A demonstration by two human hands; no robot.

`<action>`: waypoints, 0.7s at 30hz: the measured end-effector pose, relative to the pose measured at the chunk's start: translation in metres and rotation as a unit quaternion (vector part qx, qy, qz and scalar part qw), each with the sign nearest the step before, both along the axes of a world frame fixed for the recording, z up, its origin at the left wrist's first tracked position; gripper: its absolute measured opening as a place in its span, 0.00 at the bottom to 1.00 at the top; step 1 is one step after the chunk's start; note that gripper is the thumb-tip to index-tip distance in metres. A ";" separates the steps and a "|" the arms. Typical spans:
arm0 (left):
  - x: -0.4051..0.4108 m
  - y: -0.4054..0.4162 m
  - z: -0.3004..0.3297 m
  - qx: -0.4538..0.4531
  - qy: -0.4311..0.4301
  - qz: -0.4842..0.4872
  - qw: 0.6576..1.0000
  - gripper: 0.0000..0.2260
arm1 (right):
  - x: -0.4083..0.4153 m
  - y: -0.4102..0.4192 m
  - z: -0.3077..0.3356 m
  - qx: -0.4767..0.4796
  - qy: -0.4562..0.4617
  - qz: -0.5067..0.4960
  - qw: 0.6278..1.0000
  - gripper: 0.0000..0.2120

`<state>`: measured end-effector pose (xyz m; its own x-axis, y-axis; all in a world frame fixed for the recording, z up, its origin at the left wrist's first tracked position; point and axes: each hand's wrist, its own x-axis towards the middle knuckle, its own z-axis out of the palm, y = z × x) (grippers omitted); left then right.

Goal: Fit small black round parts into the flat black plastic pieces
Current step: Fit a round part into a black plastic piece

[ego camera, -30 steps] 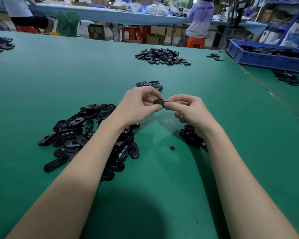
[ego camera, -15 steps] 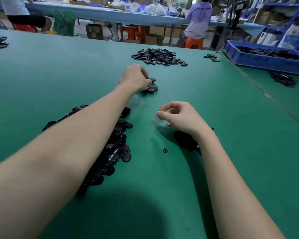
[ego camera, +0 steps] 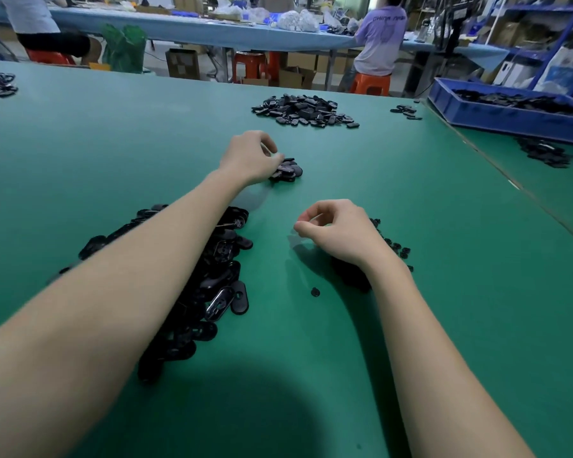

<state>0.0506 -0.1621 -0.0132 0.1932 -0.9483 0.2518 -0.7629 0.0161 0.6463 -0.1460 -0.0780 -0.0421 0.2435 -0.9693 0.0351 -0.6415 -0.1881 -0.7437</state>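
The left arm stretches far forward across the view, forearm bare, its left hand [ego camera: 249, 157] held palm down with the fingers curled and the fingertips [ego camera: 278, 157] pointing right; whether they pinch anything cannot be told. The right arm is bent shorter and lies nearer the body. Its right hand [ego camera: 339, 232] hovers low, knuckles up, fingers loosely curled toward the thumb, the thumb and forefinger tips close together at the left.
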 end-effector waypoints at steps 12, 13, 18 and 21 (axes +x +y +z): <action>-0.016 0.106 -0.006 -0.015 0.062 -0.106 0.992 0.06 | 0.062 0.026 -0.010 -0.123 0.144 0.078 0.979 0.21; -0.016 0.107 -0.007 -0.011 0.053 -0.106 0.993 0.06 | 0.066 0.028 -0.012 -0.135 0.172 0.077 0.973 0.26; -0.006 0.110 -0.014 0.014 0.060 -0.102 0.993 0.07 | 0.065 0.027 -0.012 -0.130 0.151 0.074 0.977 0.21; -0.001 0.110 -0.014 0.011 0.081 -0.098 0.992 0.06 | 0.052 0.022 -0.005 -0.123 0.151 0.068 0.978 0.10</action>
<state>0.0497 -0.0524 -0.0269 0.0412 -0.9765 0.2117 -0.6335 0.1384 0.7613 -0.0945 -0.0561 -0.0470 0.4049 -0.8983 0.1707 -0.7817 -0.4369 -0.4450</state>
